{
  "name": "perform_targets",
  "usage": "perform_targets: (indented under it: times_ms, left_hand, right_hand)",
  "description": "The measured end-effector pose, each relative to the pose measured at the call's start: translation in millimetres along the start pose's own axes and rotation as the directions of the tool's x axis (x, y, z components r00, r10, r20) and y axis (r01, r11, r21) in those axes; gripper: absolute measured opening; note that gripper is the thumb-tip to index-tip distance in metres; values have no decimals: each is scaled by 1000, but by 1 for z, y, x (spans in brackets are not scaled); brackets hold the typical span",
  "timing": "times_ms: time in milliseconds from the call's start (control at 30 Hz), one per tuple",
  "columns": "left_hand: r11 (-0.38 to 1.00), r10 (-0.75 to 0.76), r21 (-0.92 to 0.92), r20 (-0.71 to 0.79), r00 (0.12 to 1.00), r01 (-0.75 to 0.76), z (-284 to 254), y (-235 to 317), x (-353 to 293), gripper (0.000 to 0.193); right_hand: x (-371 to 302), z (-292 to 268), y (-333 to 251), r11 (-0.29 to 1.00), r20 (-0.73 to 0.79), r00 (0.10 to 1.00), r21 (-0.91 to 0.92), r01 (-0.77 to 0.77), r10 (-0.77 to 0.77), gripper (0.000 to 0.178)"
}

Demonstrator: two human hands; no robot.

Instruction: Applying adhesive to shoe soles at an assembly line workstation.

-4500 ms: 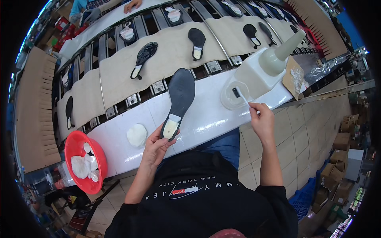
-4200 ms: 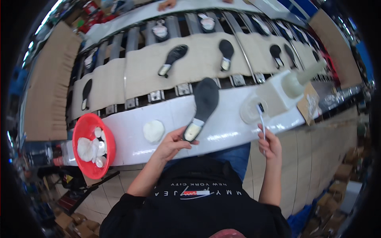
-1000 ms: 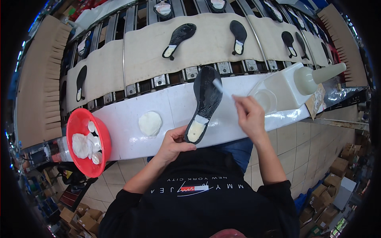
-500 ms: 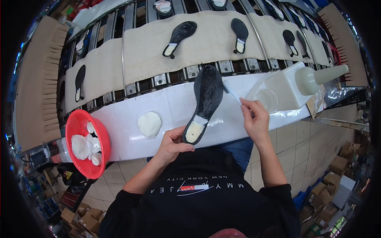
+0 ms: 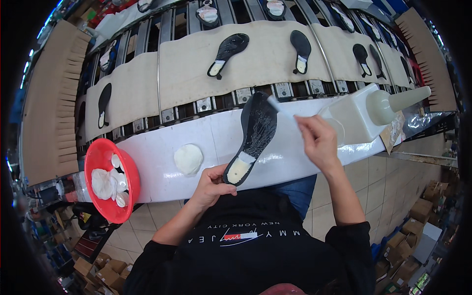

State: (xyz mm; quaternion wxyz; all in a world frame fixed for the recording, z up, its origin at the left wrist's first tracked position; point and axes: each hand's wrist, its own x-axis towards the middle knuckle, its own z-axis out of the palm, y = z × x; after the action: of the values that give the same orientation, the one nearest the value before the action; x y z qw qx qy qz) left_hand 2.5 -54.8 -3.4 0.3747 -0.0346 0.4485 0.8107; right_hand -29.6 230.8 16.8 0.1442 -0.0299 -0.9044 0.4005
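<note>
In the head view, the left hand grips the heel end of a dark sole, the thumb laid along its lower edge and the other fingers behind it. The sole is held over the middle of the counter, heel toward the counter's near edge and toe up by the far edge. Its broad forefoot shines with wet-looking streaks; a cream patch covers the heel, with a white strip above it.

The fingers of the right hand are pinched on the handle of a pale brush. The brush is blurred; its front end meets the sole's right rim near the toe, and whether the bristles touch cannot be told.

Left of the sole, a round white pad lies flat on the counter. A red bowl at the counter's left end contains a crumpled white cloth and small round white pieces. Toward the right end is a white bottle with a long pale nozzle, near a piece of brown cardboard.

Beyond the far edge runs a conveyor with a beige mat carrying several more dark soles, set well apart on the left.
</note>
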Motion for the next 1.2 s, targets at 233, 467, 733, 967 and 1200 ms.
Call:
perform_targets:
  times_ms: [233,467,733,967,1200]
  left_hand:
    - [1000,2,-14,12,1000,-2,-7,0,-1,55]
    - [1000,2,-2,9,1000,-2,-9,1,-3,54]
    - [999,-16,32,-33,999,17,-3,2,-3,50]
    - [998,-40,55,37,998,38,5,-3,-1,51]
    - [997,-29,77,62,998,24,2,-5,-1,53]
  right_hand:
    - [24,7,8,997,-31,998,-59,51,-53,14]
    - [30,19,5,966,122,973,-144,213,-197,11]
    - [28,7,-12,1000,11,1000,22,21,-21,12]
    - [14,29,-27,950,-42,986,-278,142,-160,13]
    - [0,43,-63,971,132,972,-117,208,-192,13]
